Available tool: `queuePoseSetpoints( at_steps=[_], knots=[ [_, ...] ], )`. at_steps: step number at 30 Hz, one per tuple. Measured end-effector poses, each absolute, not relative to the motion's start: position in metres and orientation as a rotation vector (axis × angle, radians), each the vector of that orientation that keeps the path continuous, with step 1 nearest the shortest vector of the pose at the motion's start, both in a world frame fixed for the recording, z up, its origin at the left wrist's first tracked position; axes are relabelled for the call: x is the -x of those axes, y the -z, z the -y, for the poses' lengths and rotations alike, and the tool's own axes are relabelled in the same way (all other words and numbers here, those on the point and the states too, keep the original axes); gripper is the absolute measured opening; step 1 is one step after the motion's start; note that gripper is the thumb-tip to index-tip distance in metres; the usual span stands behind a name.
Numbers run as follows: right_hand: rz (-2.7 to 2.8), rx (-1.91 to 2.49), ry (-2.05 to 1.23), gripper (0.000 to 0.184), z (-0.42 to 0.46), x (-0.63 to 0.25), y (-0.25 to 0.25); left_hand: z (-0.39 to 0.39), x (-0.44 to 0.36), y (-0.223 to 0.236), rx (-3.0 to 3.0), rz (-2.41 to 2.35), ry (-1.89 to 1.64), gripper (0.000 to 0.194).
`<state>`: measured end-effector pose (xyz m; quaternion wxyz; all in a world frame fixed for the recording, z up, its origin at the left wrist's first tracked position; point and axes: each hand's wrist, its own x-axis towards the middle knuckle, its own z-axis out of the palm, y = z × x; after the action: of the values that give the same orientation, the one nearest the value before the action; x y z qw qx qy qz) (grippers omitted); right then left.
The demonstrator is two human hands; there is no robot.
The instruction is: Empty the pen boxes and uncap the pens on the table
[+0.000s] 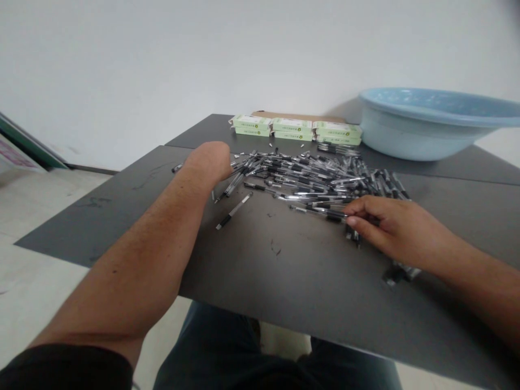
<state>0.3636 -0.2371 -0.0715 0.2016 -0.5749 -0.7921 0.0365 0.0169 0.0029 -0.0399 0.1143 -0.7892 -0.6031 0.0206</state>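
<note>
A wide heap of clear-barrelled gel pens (300, 170) with black grips covers the middle of the table. My right hand (390, 225) is at the heap's near right edge, its thumb and index finger pinched on the end of a gel pen (335, 214). Below that hand more pens (400, 273) show, blurred; whether they lie on the table or are in the palm I cannot tell. My left hand (211, 157) is at the heap's left end, its fingers hidden behind the back of the hand. A single gel pen (234, 212) lies apart, in front of the heap.
Pale green boxes (292, 129) stand stacked in a row at the back, by the wall. To their right is a large light blue basin (422, 130). The dark grey table (260, 276) has small black scraps on it. My legs are under its front edge.
</note>
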Motion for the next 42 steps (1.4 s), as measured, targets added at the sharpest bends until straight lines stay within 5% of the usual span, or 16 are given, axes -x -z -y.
queuePoseSetpoints(
  at_steps=[12,18,25,42],
  knots=[
    [2.195,1.573,-0.121,0.015,0.234,-0.362,0.072,0.072,-0.079,0.0,2.819,1.31,0.715,0.022],
    [2.198,1.556,-0.098,0.014,0.234,-0.361,0.07,0.095,-0.111,0.023,3.125,0.734,1.081,0.017],
    [2.215,1.546,-0.105,0.014,0.235,-0.362,0.069,0.094,-0.104,0.063,3.136,0.364,1.071,0.01],
    [2.251,1.421,-0.067,0.012,0.241,-0.363,0.061,0.109,-0.104,0.067,3.357,0.255,0.591,0.011]
  ],
)
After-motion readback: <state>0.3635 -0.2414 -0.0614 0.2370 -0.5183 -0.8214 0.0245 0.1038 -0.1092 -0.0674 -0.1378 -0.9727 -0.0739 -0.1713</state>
